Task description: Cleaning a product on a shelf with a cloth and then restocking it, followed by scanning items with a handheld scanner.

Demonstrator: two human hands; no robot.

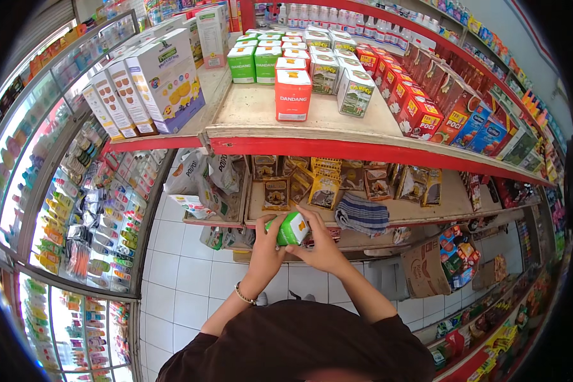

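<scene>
Both of my hands hold one small green and white Dandang tea box [292, 230] in front of the shelves. My left hand [267, 248] grips its left side, with a bracelet at the wrist. My right hand [321, 243] touches its right side and lower edge. Above, on the red-edged wooden shelf, stand rows of green Dandang boxes [242, 64], a red Dandang box [293, 99] at the front, white and green boxes [356, 93] to its right, and red Poci tea boxes [422, 117] farther right.
Large biscuit cartons [164, 81] stand at the upper left. The lower shelf holds brown and yellow packets [323, 191] and a folded striped cloth [362, 212]. An open cardboard box [425, 270] is at the lower right. A glass display case [83, 281] lines the left.
</scene>
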